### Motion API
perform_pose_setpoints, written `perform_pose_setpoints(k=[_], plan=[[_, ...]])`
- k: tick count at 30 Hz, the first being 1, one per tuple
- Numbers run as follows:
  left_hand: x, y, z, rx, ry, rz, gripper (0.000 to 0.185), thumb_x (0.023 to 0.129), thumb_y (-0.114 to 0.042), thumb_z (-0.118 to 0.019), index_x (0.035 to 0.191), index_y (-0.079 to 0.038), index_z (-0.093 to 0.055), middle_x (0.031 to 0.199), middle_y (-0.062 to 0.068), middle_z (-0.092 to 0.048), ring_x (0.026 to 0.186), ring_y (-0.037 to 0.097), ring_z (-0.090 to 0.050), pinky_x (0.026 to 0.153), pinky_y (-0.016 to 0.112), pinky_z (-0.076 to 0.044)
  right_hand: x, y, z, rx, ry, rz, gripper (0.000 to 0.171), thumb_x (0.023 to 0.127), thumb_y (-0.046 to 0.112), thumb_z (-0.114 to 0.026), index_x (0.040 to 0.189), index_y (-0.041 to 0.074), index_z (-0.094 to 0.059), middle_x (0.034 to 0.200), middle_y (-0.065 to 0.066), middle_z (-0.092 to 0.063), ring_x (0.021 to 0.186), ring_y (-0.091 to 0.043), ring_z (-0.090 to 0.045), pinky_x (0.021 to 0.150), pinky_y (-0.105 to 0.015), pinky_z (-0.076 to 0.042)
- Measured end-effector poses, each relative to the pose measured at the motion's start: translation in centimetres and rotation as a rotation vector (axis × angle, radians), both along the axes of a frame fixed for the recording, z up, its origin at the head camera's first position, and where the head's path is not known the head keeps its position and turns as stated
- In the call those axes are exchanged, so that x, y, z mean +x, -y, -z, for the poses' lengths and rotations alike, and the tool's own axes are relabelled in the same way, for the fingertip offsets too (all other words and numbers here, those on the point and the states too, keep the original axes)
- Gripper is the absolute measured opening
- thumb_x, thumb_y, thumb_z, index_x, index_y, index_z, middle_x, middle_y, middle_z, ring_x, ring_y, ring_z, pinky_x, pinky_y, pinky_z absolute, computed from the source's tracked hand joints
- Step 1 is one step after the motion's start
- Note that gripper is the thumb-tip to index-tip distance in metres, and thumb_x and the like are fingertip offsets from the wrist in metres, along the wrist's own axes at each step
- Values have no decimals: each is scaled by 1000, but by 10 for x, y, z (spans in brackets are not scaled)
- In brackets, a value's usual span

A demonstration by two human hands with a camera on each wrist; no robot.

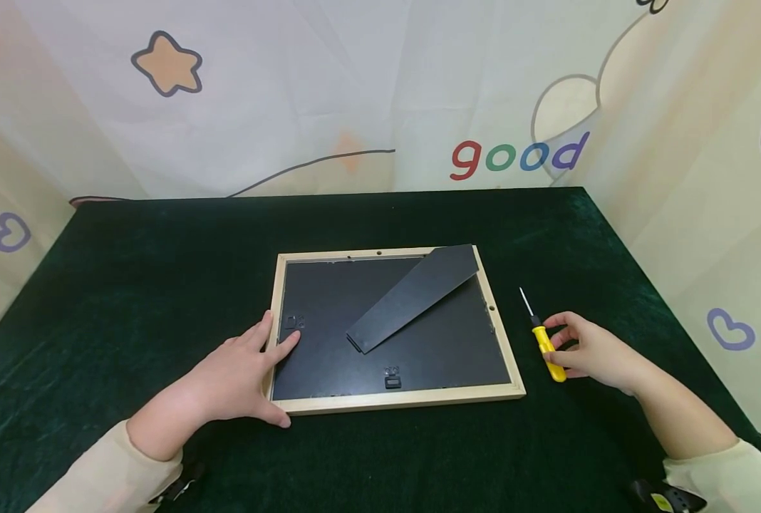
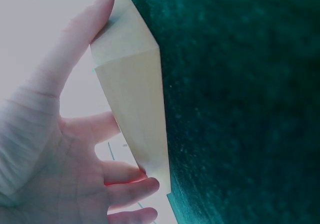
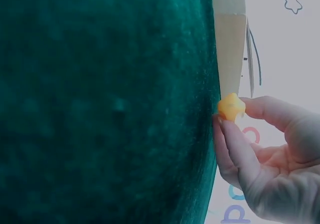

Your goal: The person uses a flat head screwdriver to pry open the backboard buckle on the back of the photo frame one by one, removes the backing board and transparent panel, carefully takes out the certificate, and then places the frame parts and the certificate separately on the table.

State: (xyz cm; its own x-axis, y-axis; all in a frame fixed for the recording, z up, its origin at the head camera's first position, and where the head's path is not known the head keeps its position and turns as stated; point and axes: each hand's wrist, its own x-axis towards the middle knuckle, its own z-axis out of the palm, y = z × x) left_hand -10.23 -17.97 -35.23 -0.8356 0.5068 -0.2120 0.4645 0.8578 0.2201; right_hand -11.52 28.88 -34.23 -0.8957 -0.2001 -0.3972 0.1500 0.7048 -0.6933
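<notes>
A picture frame [image 1: 406, 403] with a pale wood border lies back side up, its black backing board [image 1: 329, 292] showing. A black easel stand [image 1: 412, 299] slants across the board to the upper right corner. My left hand [image 1: 233, 377] rests at the frame's left end, fingers spread. Its thumb touches the front side near the corner, and one fingertip lies over the board. To the right of the frame, my right hand [image 1: 588, 353] pinches the yellow handle of a screwdriver [image 1: 550, 354] between thumb and fingers. The screwdriver's thin metal shaft points away from me.
Dark green velvety cloth [image 1: 162, 271] covers the table. Behind it and along both sides hangs a pale printed curtain [image 1: 329, 92]. Small hangers [image 1: 392, 382] and dark holes show on the frame's back.
</notes>
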Motion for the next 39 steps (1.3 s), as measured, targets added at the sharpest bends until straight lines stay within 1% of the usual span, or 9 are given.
perform_pose_setpoints(k=[8, 14, 18, 23, 25, 29, 31, 33, 39], plan=[[0, 0, 0, -4, -7, 2, 106, 45, -72, -60, 133, -20, -30, 137, 22, -10, 117, 37, -29, 87, 50, -32, 8, -2, 0, 36, 4, -4, 54, 76, 16, -63, 115, -2, -30, 86, -12, -46, 68, -19, -52, 61, -31, -49], [0, 0, 0, 6, -17, 6, 107, 45, -72, -60, 133, -20, -29, 138, 21, -10, 118, 36, -27, 88, 48, -31, 10, -2, 3, 79, 5, -4, 54, 75, 16, -64, 114, -1, -31, 84, -11, -47, 66, -18, -51, 59, -30, -49], [0, 0, -1, 10, 7, 6, 108, 45, -71, -61, 134, -20, -28, 138, 21, -6, 121, 35, -22, 88, 49, -29, 10, -1, 4, 108, 24, 0, 54, 75, 16, -64, 114, -1, -31, 83, -10, -47, 65, -17, -51, 57, -29, -49], [1, 1, -2, 11, 20, 2, 107, 46, -71, -61, 134, -20, -27, 139, 20, -5, 121, 35, -20, 88, 49, -29, 10, 1, 0, 170, 35, -37, 60, 75, 25, -64, 117, -3, -31, 80, -9, -49, 62, -16, -51, 55, -29, -48], [1, 0, -2, 10, 7, 6, 107, 46, -71, -61, 134, -20, -27, 138, 20, -6, 121, 34, -21, 88, 49, -29, 7, 2, -5, 229, -20, -75, 61, 75, 28, -63, 117, -4, -33, 81, -9, -51, 62, -16, -51, 56, -29, -48], [1, -1, -2, 12, -5, 9, 107, 46, -71, -61, 133, -18, -29, 138, 21, -8, 121, 35, -22, 88, 49, -30, -6, 9, -19, 307, -210, -94, 58, 77, 33, -60, 116, -5, -39, 92, -17, -53, 75, -23, -52, 64, -36, -47], [1, -1, -3, 17, -6, 9, 107, 46, -71, -61, 133, -18, -29, 138, 21, -8, 120, 35, -23, 88, 49, -30, -18, 16, -25, 262, -273, -83, 52, 80, 31, -57, 115, -4, -42, 100, -18, -52, 82, -27, -52, 68, -38, -47], [1, -1, -3, 19, -5, 8, 107, 46, -71, -61, 133, -18, -29, 138, 21, -8, 120, 35, -22, 88, 49, -30, -32, 23, -27, 184, -275, -78, 50, 83, 33, -53, 117, -2, -41, 105, -17, -51, 88, -28, -51, 71, -38, -46], [2, 1, -2, 67, 57, -5, 109, 47, -70, -61, 135, -19, -23, 139, 20, 0, 120, 35, -22, 89, 48, -30, -70, 53, -24, -79, -151, -19, 63, 83, 40, -48, 129, 1, -27, 123, -18, -39, 104, -29, -46, 79, -36, -43]])
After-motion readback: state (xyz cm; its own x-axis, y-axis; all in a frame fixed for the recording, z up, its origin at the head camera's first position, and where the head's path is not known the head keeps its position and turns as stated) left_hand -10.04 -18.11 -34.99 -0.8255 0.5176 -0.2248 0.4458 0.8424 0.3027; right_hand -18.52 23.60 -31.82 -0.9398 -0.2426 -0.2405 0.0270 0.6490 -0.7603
